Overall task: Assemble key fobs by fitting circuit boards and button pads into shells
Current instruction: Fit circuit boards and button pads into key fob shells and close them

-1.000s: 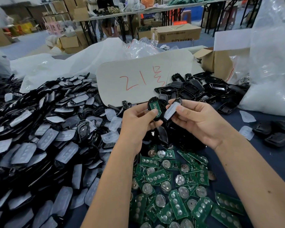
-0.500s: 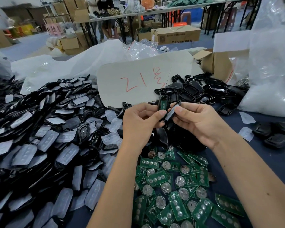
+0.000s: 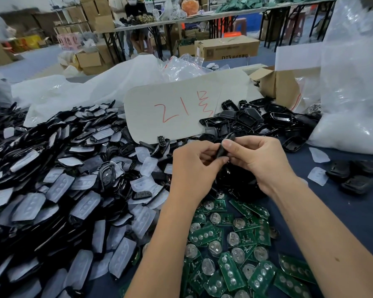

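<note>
A dark blue table [image 3: 353, 214] carries heaped black shells [image 3: 41, 190], green circuit boards [image 3: 235, 254] and a cardboard sign [image 3: 181, 108].

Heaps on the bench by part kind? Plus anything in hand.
Black shells with button pads: 1 heap
Empty black shells: 1 heap
Green circuit boards: 1 heap
Dark pieces under the hands, kind unclear: 1 heap
Held shell, pinched by left hand and right hand: 1
Total: 4 heaps, 1 piece in hand

hands [image 3: 226, 166] pinching black shell [image 3: 224, 146], circuit boards [image 3: 230, 250] below
</note>
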`<state>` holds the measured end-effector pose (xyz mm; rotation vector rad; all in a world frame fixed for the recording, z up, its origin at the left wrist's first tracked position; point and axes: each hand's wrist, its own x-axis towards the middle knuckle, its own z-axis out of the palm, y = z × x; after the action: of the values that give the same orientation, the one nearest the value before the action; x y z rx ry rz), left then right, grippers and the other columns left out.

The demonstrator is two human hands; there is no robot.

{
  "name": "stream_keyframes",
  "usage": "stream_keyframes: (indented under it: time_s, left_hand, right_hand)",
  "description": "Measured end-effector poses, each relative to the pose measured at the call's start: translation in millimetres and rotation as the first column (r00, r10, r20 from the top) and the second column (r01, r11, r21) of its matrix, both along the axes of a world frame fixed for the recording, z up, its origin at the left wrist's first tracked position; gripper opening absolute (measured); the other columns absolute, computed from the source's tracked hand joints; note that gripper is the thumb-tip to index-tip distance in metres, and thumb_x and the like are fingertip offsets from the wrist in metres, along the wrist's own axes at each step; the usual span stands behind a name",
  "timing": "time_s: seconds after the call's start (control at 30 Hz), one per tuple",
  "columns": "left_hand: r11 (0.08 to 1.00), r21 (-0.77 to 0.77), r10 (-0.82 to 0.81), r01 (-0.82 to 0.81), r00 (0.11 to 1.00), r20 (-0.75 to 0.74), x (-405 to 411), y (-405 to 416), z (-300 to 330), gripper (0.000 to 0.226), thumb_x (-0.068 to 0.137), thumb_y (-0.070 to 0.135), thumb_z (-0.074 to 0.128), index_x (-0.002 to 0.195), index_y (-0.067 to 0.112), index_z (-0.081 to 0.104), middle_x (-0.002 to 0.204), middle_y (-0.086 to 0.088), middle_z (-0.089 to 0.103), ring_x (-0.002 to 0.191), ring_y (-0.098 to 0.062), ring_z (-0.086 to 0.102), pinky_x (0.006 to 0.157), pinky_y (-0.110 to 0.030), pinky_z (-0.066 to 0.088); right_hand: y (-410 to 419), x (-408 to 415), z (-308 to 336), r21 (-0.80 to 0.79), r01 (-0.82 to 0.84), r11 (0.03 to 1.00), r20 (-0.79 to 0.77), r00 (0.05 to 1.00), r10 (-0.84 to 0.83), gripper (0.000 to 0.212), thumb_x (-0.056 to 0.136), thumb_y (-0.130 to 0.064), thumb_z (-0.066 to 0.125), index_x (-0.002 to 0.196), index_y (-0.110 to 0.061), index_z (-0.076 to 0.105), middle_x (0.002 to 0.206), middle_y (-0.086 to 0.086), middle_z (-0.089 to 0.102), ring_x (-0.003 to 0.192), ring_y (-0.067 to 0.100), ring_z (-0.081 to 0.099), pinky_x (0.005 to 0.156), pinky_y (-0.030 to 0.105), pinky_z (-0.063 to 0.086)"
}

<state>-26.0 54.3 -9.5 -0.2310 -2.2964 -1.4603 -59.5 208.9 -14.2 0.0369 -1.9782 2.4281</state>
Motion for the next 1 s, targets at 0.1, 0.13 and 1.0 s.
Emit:
stream_keyframes:
  time_s: [0.1,0.13,1.0]
  left_hand:
    - [0.997,0.08,0.011,-0.014,0.999,0.043,-1,-1,-3,0.035,0.081,0.014,0.085,0.08,0.047,0.073,0.076,0.019,0.074,0.074,-0.006,0.072,0.073,-0.028,0.061]
    - [0.994,0.107,0.0,-0.007,0.998,0.064,-1,-1,-4,0.031,0.081,0.013,0.085,0.082,0.043,0.076,0.075,0.015,0.075,0.071,-0.008,0.073,0.072,-0.029,0.061]
    - [0.999,-0.03,-0.013,0.015,0.998,0.054,-4,-20,-1,0.028,0.073,0.001,0.088,0.092,0.02,0.081,0.082,0.009,0.065,0.076,-0.006,0.067,0.076,-0.031,0.059]
  right_hand:
    - [0,0,-1,0.11,0.014,0.994,-0.054,0.999,-0.008,0.05,0.057,-0.055,0.089,0.083,-0.012,0.081,0.084,0.012,0.079,0.072,0.017,0.074,0.066,0.025,0.06]
    - [1,0,0,0.119,-0.01,0.993,-0.059,0.998,0.017,0.052,0.061,-0.058,0.086,0.084,-0.011,0.081,0.084,0.013,0.079,0.071,0.017,0.074,0.065,0.024,0.06]
    - [20,-4,-1,0.318,-0.194,0.928,-0.271,0.92,0.285,0.022,0.082,0.001,0.084,0.095,-0.016,0.078,0.085,0.025,0.073,0.074,0.024,0.068,0.081,0.041,0.059]
